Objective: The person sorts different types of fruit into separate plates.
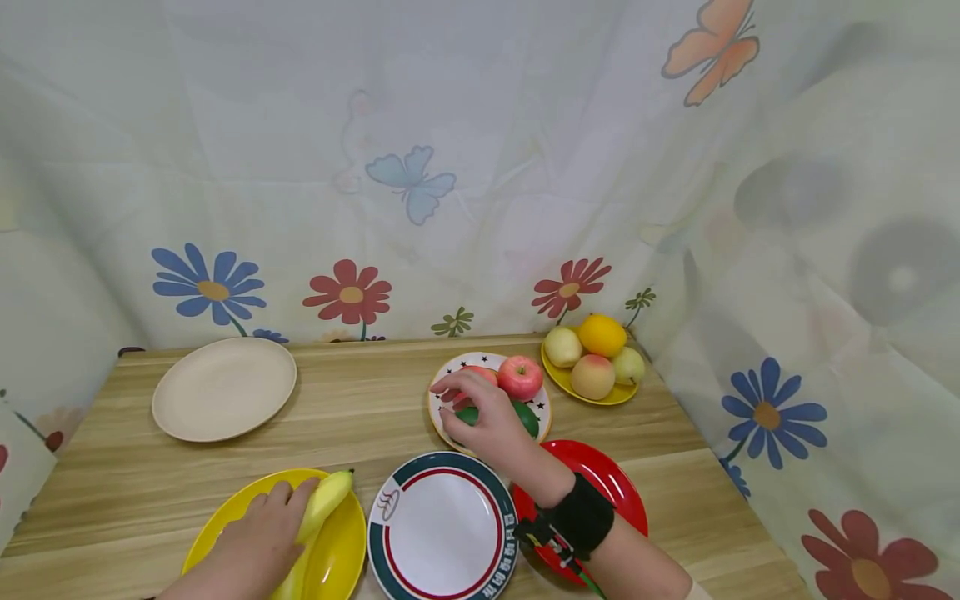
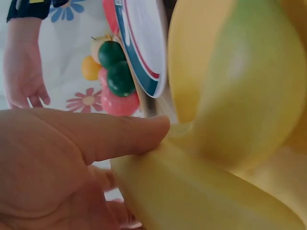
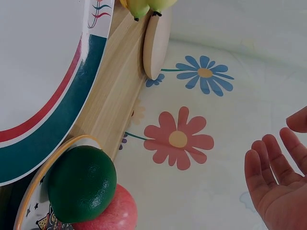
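My left hand [image 1: 258, 533] grips a yellow banana [image 1: 327, 500] at the yellow plate [image 1: 347, 558]. In the left wrist view the thumb [image 2: 136, 134] lies along this banana, and another banana [image 2: 254, 91] is beside it. My right hand [image 1: 495, 425] is above a star-patterned plate [image 1: 435, 407], its loosely bent fingers holding nothing. On that plate are red apples [image 1: 521, 378] and dark green oval fruits [image 3: 81, 184]; in the head view the hand partly hides them.
A white plate with a green rim [image 1: 442, 533] stands between the yellow plate and a red plate [image 1: 622, 492]. At the back left lies a beige plate [image 1: 225, 390]. A small yellow plate [image 1: 558, 379] at the back right bears several fruits. Flowered cloth [image 1: 480, 208] hangs behind.
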`<state>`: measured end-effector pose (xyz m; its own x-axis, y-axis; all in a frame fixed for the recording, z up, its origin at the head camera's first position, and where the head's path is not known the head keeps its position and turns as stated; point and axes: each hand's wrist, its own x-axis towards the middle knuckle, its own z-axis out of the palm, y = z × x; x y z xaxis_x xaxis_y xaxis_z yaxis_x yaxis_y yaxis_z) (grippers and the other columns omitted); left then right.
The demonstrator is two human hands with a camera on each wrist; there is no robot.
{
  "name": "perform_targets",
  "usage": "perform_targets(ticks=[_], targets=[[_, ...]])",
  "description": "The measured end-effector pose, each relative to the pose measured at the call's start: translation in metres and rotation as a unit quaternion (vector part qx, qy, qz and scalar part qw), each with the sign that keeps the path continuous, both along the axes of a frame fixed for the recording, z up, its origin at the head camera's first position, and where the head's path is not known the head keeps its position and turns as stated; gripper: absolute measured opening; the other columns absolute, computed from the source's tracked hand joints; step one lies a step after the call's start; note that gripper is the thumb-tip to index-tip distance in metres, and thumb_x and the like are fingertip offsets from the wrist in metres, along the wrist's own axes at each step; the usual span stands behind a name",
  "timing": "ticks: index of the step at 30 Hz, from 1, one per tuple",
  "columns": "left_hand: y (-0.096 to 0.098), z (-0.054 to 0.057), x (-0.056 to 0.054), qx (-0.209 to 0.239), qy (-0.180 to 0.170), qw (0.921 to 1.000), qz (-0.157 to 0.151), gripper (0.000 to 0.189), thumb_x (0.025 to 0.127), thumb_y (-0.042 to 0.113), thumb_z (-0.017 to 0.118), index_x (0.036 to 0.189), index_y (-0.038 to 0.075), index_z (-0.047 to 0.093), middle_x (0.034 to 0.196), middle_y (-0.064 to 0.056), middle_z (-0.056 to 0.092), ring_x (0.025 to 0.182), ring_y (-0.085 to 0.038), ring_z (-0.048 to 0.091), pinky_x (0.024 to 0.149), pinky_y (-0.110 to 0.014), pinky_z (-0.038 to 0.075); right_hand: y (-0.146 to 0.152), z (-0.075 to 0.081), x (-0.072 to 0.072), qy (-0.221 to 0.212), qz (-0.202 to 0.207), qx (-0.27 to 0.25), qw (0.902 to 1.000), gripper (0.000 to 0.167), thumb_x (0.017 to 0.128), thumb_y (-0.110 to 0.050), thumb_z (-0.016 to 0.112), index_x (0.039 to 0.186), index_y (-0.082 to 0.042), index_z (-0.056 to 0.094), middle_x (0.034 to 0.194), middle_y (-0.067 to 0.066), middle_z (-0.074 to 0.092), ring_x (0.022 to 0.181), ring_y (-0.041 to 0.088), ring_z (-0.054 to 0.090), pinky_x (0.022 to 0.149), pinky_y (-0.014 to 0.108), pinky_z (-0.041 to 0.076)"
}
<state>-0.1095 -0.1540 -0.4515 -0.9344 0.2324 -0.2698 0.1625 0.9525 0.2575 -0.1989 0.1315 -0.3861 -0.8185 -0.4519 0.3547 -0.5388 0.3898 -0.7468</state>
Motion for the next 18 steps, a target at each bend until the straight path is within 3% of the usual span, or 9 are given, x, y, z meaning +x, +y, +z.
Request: perform_targets(ticks=[4, 11, 18], targets=[[-0.0041, -0.0022, -0.0001, 0.02, 0.032, 0.9991, 0.019, 0.084, 0.077, 0.025, 0.077, 0.142, -0.001, 0.032, 0.112, -0.016, 0.052, 0.09, -0.029, 0.055, 0.057, -0.04, 0.05, 0.0006, 0.0, -0.0008, 0.003, -0.004, 0.003, 1.0, 0.026, 0.087, -0.006, 0.063, 0.113, -0.013, 0.061, 0.111, -0.001, 0.061, 0.099, 0.018, 0.058, 0.085, 0.042, 0.054], [-0.0046, -0.0023, -0.0041, 0.025, 0.03, 0.999, 0.021, 0.084, 0.076, 0.03, 0.078, 0.143, 0.004, 0.035, 0.107, -0.013, 0.052, 0.083, -0.024, 0.05, 0.058, -0.036, 0.048, 0.0004, 0.0038, 0.0003, -0.001, -0.018, -0.004, 0.9998, 0.026, 0.087, -0.006, 0.065, 0.113, -0.01, 0.063, 0.113, 0.005, 0.062, 0.098, 0.022, 0.06, 0.084, 0.041, 0.055], [-0.003, -0.0014, -0.005, 0.034, 0.038, 0.9985, 0.018, 0.081, 0.074, 0.028, 0.079, 0.141, 0.008, 0.039, 0.103, -0.009, 0.052, 0.083, -0.022, 0.049, 0.059, -0.035, 0.047, 0.0022, 0.0036, -0.0035, -0.005, -0.03, 0.004, 0.9995, 0.025, 0.087, -0.005, 0.065, 0.112, -0.009, 0.063, 0.111, 0.005, 0.063, 0.095, 0.02, 0.06, 0.083, 0.032, 0.055]])
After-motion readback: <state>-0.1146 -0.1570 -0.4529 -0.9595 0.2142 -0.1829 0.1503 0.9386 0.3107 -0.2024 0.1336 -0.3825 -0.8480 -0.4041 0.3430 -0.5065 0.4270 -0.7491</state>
